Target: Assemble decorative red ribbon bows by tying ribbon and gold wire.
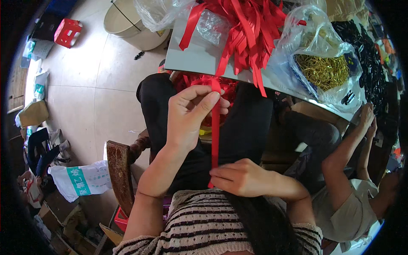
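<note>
A red ribbon (216, 131) runs taut between my two hands above my lap. My left hand (193, 108) pinches its upper part between thumb and fingers, close to the table edge. Lower down, near my striped top, my right hand (236, 177) is closed on the ribbon's lower end. Many more red ribbons (250, 34) lie heaped on the white table (187, 57), some hanging over its edge. Behind my left hand, between my knees, a container holds more red material (191, 80), partly hidden.
An open plastic bag (297, 46) on the table holds gold cords (325, 70). Black strips (361, 51) lie at the far right. Another person's hands (367, 117) are at the table's right edge. A beige bucket (131, 25), wooden chair (119, 174) and white sack (80, 180) stand or lie leftward.
</note>
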The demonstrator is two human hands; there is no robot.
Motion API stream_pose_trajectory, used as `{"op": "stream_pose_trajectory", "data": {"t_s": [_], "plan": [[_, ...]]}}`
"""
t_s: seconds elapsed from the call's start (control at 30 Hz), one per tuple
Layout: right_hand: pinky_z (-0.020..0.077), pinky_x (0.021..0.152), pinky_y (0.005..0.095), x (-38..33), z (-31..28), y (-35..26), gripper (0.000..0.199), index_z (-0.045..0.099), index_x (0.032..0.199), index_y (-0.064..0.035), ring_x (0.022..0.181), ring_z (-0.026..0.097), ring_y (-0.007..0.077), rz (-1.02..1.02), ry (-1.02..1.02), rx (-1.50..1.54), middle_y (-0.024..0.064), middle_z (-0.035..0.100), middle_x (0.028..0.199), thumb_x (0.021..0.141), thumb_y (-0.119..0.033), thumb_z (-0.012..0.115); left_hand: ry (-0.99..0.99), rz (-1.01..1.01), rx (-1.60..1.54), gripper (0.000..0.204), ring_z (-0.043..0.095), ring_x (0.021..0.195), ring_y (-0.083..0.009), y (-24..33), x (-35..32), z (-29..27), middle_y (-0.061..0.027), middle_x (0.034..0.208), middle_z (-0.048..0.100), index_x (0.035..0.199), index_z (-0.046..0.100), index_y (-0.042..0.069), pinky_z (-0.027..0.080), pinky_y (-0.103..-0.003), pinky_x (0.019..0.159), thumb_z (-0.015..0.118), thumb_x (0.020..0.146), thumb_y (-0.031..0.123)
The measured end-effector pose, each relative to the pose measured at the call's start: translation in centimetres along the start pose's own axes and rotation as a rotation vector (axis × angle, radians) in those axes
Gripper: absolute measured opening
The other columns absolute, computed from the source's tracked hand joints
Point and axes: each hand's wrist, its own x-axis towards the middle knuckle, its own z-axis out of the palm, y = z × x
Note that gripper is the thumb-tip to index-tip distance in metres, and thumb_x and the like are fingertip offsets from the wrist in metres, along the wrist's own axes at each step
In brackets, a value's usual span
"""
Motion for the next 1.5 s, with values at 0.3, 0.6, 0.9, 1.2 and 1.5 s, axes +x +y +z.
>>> {"op": "stream_pose_trajectory", "data": {"t_s": [0.3, 0.6, 0.9, 1.2, 1.5], "plan": [[0.0444, 0.067, 0.0216, 2.4, -3.2, 4.6, 0.013, 0.055, 0.079, 0.0011, 0.078, 0.053, 0.0082, 0.481, 0.921, 0.670, 0.0108, 0.055, 0.097, 0.073, 0.001, 0.067, -0.192, -0.010, 0.153, 0.013, 0.062, 0.074, -0.0131, -1.0, -2.7, 0.8, -0.0089, 0.079, 0.063, 0.092, 0.058, -0.007, 0.050, -0.024, 0.067, 0.056, 0.085, 0.004], [0.0458, 0.068, 0.0220, 2.9, -3.3, 3.8, 0.014, 0.052, 0.079, 0.0003, 0.077, 0.055, 0.0080, 0.560, 0.973, 0.812, 0.0089, 0.057, 0.092, 0.074, 0.003, 0.065, -0.166, -0.130, 0.212, 0.009, 0.061, 0.072, -0.0120, -1.0, -3.2, 0.9, -0.0076, 0.080, 0.062, 0.089, 0.057, -0.006, 0.048, -0.022, 0.065, 0.054, 0.085, 0.002], [0.0458, 0.070, 0.0231, 2.7, -3.5, 4.6, 0.016, 0.052, 0.081, -0.0007, 0.078, 0.056, 0.0103, 0.561, 1.108, 0.736, 0.0093, 0.059, 0.091, 0.073, 0.005, 0.065, -0.298, -0.149, 0.194, 0.038, 0.043, 0.052, -0.0073, -2.2, -3.6, 1.5, -0.0040, 0.067, 0.051, 0.112, 0.041, -0.001, 0.037, -0.020, 0.050, 0.033, 0.095, 0.032], [0.0454, 0.059, 0.0231, 2.0, -4.1, 5.0, 0.023, 0.057, 0.083, -0.0010, 0.074, 0.053, 0.0132, 0.419, 1.156, -0.333, 0.0056, 0.053, 0.081, 0.065, 0.002, 0.072, -0.244, -0.182, 0.072, 0.035, 0.052, 0.057, -0.0065, -1.4, -3.9, 0.7, -0.0083, 0.086, 0.061, 0.124, 0.045, 0.000, 0.041, -0.017, 0.050, 0.048, 0.090, 0.010], [0.0497, 0.064, 0.0277, 2.2, -2.4, 2.8, 0.034, 0.062, 0.097, 0.0037, 0.077, 0.062, 0.0259, 0.420, 0.780, -0.315, 0.0193, 0.060, 0.102, 0.066, -0.005, 0.072, -0.128, -0.005, 0.168, 0.039, 0.060, 0.079, -0.0118, -1.5, -3.8, 0.7, -0.0110, 0.098, 0.062, 0.122, 0.047, 0.000, 0.051, -0.023, 0.066, 0.056, 0.084, 0.000]]}}
